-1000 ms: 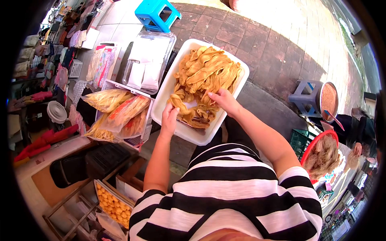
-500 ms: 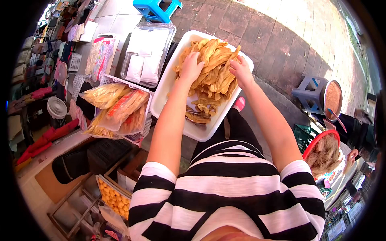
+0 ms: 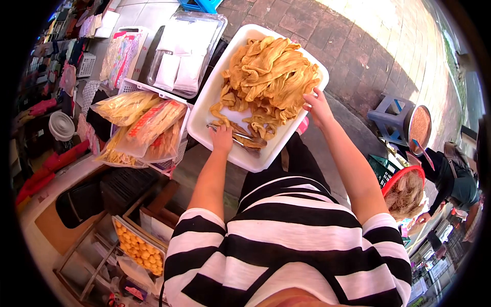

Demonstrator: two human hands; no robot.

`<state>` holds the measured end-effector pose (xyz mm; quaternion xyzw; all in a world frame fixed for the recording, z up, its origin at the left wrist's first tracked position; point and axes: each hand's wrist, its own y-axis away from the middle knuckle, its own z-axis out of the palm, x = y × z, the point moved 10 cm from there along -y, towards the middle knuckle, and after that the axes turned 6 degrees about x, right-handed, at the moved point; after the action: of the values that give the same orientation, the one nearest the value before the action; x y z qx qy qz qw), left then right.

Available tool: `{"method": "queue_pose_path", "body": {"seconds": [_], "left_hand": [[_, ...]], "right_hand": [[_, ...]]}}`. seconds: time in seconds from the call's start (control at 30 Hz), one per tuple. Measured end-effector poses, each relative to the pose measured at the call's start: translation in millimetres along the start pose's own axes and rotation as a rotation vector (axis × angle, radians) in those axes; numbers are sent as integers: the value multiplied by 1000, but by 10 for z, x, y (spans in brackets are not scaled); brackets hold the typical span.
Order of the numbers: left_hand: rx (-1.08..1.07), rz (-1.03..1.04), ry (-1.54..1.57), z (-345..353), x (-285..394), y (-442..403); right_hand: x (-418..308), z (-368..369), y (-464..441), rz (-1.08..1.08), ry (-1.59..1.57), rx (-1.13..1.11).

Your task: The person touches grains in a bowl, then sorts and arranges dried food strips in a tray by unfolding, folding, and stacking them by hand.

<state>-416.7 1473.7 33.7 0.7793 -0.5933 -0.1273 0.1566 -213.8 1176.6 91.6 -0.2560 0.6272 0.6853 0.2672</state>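
Note:
A white tub (image 3: 200, 134) holds a heap of yellow-brown, limp, wrinkled strips (image 3: 271, 66), with a few looser pieces toward its near end. Metal tongs (image 3: 245, 136) lie across that near end. My left hand (image 3: 222, 138) is at the tub's near left, over the handle end of the tongs; its fingers point down and are mostly hidden, so its grip is unclear. On the right, my right hand (image 3: 318, 105) is at the heap's right edge beside the tub's rim, fingers bent and apart, with nothing visible in it.
Left of the tub are a basket of bagged dried strips (image 3: 153, 128) and a clear-lidded box of white packets (image 3: 186, 51). A blue stool (image 3: 202, 5) stands beyond. At right are a stool (image 3: 388, 117), a round pan (image 3: 419, 128), a red basin (image 3: 406, 192) and another person (image 3: 460, 184).
My left hand has come down from the top of the heap to the tongs. My right hand has moved down to the heap's right edge. The strips are gathered higher in the tub.

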Motion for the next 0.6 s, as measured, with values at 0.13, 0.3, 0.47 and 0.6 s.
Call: {"method": "queue_pose_path", "body": {"seconds": [0.13, 0.3, 0.47, 0.6], "left_hand": [[-81, 78, -77, -34, 59, -63], [-135, 170, -118, 316, 43, -39], [-174, 128, -79, 79, 115, -17], [-185, 230, -108, 30, 226, -181]], "right_hand": [[126, -8, -276, -13, 203, 59], [74, 112, -78, -22, 358, -42], [-662, 39, 643, -482, 176, 121], [-1232, -86, 1210, -775, 158, 304]]}}
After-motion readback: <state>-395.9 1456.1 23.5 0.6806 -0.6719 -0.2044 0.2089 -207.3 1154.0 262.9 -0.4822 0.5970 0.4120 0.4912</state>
